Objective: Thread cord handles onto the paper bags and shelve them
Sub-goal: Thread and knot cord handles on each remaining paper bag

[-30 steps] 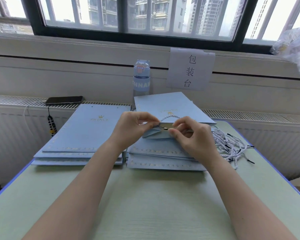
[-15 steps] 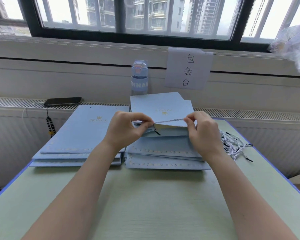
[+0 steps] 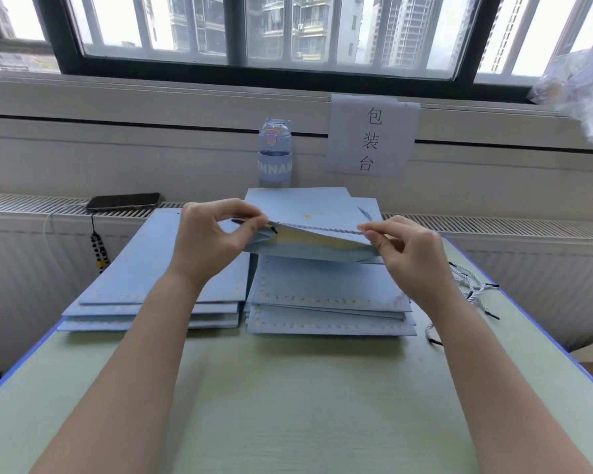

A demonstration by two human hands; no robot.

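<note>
above right stack (image 3: 329,302) on table (image 3: 288,405): pale blue bag (image 3: 308,248), held raised, mouth edge uppermost, cord (image 3: 319,229) stretched along that edge. left hand (image 3: 213,234) pinching bag's left corner beside cord's black tip; right hand (image 3: 404,251) pinching cord's other end at right corner. left stack (image 3: 144,268) alongside; loose cords (image 3: 469,289) right of stacks; bottle (image 3: 274,155), phone (image 3: 124,201), paper sign (image 3: 372,135) behind.

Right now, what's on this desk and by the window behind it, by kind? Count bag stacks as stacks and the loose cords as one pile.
Stacks of flat blue bags: 2
Bag being threaded: 1
Cord being threaded: 1
Pile of loose cords: 1
Water bottle: 1
Phone: 1
Paper sign: 1
Crumpled clear plastic: 1
Total: 9
</note>
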